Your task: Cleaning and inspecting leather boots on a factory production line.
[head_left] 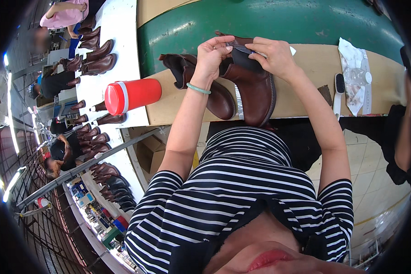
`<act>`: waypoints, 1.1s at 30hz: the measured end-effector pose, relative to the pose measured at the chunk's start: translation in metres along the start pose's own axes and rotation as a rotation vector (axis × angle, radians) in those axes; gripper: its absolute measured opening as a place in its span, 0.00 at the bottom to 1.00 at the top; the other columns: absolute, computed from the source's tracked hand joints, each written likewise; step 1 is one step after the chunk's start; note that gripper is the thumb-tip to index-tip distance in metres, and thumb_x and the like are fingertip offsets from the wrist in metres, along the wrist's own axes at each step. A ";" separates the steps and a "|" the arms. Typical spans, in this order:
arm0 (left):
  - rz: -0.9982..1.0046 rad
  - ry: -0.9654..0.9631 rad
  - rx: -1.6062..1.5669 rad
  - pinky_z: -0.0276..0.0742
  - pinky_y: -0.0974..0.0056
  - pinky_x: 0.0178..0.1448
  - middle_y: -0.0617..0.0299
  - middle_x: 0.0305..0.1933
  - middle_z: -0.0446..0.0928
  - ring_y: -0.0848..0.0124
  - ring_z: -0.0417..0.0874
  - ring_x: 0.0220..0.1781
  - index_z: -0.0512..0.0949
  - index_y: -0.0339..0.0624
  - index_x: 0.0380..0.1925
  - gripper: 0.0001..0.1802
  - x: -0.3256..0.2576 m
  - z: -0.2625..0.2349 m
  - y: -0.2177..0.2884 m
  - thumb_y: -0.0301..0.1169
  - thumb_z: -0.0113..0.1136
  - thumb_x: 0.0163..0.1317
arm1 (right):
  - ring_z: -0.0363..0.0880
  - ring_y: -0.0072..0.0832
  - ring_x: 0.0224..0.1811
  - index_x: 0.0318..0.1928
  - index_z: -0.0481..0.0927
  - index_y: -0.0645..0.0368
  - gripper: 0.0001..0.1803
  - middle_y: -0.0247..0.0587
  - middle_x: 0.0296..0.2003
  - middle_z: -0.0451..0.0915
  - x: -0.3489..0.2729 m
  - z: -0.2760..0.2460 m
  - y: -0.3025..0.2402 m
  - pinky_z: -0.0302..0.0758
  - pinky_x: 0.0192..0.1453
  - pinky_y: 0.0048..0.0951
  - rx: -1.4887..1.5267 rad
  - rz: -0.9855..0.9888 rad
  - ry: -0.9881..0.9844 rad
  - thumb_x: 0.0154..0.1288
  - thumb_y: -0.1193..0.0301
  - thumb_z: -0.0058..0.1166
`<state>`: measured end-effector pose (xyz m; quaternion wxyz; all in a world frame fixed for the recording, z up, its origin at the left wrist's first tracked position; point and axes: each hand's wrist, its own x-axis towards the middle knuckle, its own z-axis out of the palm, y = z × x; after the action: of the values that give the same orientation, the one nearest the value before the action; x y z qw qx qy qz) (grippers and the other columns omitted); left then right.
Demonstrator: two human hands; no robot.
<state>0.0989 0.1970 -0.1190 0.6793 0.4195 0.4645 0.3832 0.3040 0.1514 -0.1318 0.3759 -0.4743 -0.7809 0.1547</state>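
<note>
A brown leather ankle boot (253,93) with a dark side panel stands before me on the tan-covered bench, toe toward me. At the boot's top, my left hand (211,58) pinches a thin dark piece at its edge between thumb and fingers. My right hand (275,55) is closed at the same edge, over the dark panel. A small dark object with a bit of blue shows at its fingertips; its kind is unclear. Just left of this boot, partly behind my left wrist, lies a second brown boot (221,101), its open top tilted away to the left.
A red jug (139,95) with a white band lies left of the boots. To the right are a black-bristled brush (339,84), a clear plastic bottle (357,76) and a stained white cloth (347,50). Several brown boots (100,64) line the white table; people work beyond it.
</note>
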 end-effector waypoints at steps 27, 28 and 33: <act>0.295 -0.179 0.234 0.76 0.72 0.46 0.61 0.40 0.81 0.78 0.79 0.41 0.78 0.36 0.50 0.13 -0.039 0.038 -0.002 0.24 0.53 0.68 | 0.76 0.40 0.51 0.52 0.79 0.50 0.23 0.41 0.51 0.73 -0.137 -0.021 0.001 0.76 0.45 0.43 -0.649 0.987 0.346 0.56 0.57 0.63; 0.309 -0.226 0.271 0.74 0.74 0.49 0.59 0.44 0.81 0.77 0.79 0.45 0.78 0.35 0.50 0.12 -0.045 0.037 -0.006 0.25 0.52 0.68 | 0.77 0.39 0.48 0.51 0.80 0.49 0.21 0.40 0.48 0.75 -0.141 -0.025 -0.002 0.76 0.45 0.42 -0.525 0.970 0.349 0.56 0.59 0.62; 0.529 -0.206 0.453 0.74 0.73 0.50 0.57 0.48 0.80 0.75 0.80 0.46 0.78 0.31 0.46 0.11 -0.077 0.035 -0.014 0.23 0.52 0.68 | 0.82 0.34 0.33 0.41 0.85 0.53 0.11 0.39 0.33 0.83 -0.159 -0.027 -0.006 0.76 0.38 0.34 -0.038 0.975 0.456 0.59 0.65 0.60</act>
<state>0.1129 0.1148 -0.1009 0.4899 0.7013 0.3420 0.3889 0.3624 0.0092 -0.1803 0.4118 -0.8100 -0.3716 0.1904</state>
